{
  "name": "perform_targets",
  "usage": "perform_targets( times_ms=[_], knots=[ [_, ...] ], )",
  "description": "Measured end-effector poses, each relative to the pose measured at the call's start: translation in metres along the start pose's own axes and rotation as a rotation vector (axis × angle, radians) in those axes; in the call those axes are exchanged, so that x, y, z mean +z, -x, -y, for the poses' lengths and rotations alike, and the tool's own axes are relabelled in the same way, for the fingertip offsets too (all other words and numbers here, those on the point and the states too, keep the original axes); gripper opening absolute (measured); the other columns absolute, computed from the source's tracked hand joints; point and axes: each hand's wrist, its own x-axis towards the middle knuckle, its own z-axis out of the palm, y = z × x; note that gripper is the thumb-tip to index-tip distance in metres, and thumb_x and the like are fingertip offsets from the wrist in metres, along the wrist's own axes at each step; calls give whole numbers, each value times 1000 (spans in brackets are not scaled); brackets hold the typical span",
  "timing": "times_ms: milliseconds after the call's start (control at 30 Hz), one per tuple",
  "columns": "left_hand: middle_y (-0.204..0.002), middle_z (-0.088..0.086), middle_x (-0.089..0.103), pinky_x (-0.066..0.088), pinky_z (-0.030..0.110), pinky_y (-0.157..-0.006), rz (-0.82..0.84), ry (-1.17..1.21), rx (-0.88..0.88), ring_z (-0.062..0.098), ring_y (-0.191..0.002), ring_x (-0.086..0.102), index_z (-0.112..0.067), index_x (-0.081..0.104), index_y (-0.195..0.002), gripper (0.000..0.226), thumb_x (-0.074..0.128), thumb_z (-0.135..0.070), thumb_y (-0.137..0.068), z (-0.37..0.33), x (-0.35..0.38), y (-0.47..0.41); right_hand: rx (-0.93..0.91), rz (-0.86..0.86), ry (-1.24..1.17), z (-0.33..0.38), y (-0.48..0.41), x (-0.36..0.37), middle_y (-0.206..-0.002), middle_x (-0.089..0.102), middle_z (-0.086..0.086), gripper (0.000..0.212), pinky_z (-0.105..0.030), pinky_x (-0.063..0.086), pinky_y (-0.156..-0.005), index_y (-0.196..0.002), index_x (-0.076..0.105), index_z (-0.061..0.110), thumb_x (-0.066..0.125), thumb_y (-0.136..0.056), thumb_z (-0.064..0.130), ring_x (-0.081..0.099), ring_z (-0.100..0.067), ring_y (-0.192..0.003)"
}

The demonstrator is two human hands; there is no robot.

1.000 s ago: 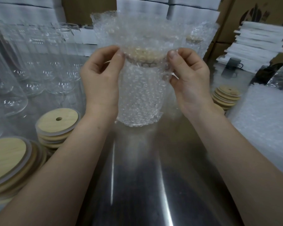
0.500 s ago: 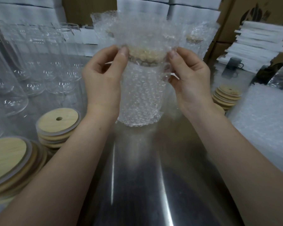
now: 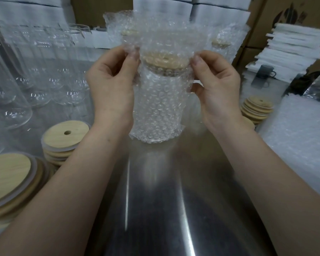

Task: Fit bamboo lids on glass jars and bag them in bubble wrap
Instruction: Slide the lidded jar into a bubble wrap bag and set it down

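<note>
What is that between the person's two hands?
In the head view, a bubble wrap bag holding a jar with a bamboo lid; left hand and right hand pinch its top.

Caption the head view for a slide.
Left hand and right hand pinch the bubble-wrap bag holding a bamboo-lidded jar.

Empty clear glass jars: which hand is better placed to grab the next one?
Probably the left hand: the empty clear glass jars stand on its side, while the right hand would have to cross over the bubble wrap bag that both hands pinch.
</note>
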Motion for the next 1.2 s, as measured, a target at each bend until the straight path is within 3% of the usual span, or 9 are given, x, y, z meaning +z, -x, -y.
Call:
perform_targets(
  times_ms=[200,367,433,467,567,667,800,1000,1200],
  knots=[
    [-78,-5,66,45,23,-62,47,9,34,9,-71,57,-17,66,-84,8,64,-12,-90,5,0,2,-27,-66,6,0,-2,-3,-66,66,12,14,-25,42,-50,-89,63,14,59,-95,2,54,-5,-59],
    [-70,-12,61,37,15,-55,122,85,-14,4,-63,52,-15,66,-76,21,52,0,-83,1,0,0,13,36,-22,1,-3,-3,-81,61,4,14,-25,43,-55,-103,64,11,59,-90,13,53,-7,-63],
    [-73,3,55,37,23,-60,224,67,-10,16,-70,50,-4,61,-80,8,54,-6,-84,0,1,1,27,70,-22,3,-5,-2,-84,62,6,35,-24,43,-58,-117,62,7,59,-85,20,52,-6,-65],
    [-77,14,48,35,31,-64,245,58,-8,24,-73,45,0,59,-84,14,59,-14,-84,0,1,2,27,84,-6,3,-6,-2,-88,62,5,40,-25,43,-60,-122,61,5,60,-85,21,52,-8,-69],
    [-85,17,51,36,42,-75,228,28,-23,29,-82,46,-5,67,-84,19,70,-23,-77,0,1,3,-5,116,68,3,-4,-1,-90,57,-11,21,-36,40,-68,-102,69,11,62,-86,21,49,-23,-81],
    [-79,9,57,39,37,-75,122,65,-61,24,-81,49,-19,70,-70,7,72,-14,-74,-3,3,3,-26,68,64,4,-4,-2,-75,62,-3,6,-30,40,-59,-83,71,17,66,-86,15,48,-22,-68],
    [-76,0,60,40,28,-66,19,60,-56,17,-72,50,-16,64,-73,14,67,-3,-77,-3,3,0,-49,28,44,4,-6,-4,-77,66,3,12,-25,40,-51,-87,68,11,64,-91,1,49,-10,-54],
    [-81,3,63,49,27,-66,10,-58,11,12,-70,55,-17,69,-88,19,64,1,-84,-2,2,-1,-41,-25,-2,1,-5,-3,-67,67,13,17,-20,44,-51,-92,67,10,60,-92,-5,53,-4,-54],
    [-80,-4,62,46,25,-64,27,-81,38,12,-62,51,-26,77,-92,35,59,2,-83,5,1,0,-45,-50,-20,-2,-5,-2,-74,68,12,27,-25,47,-58,-93,69,17,56,-93,-6,56,-7,-65]
  ],
)
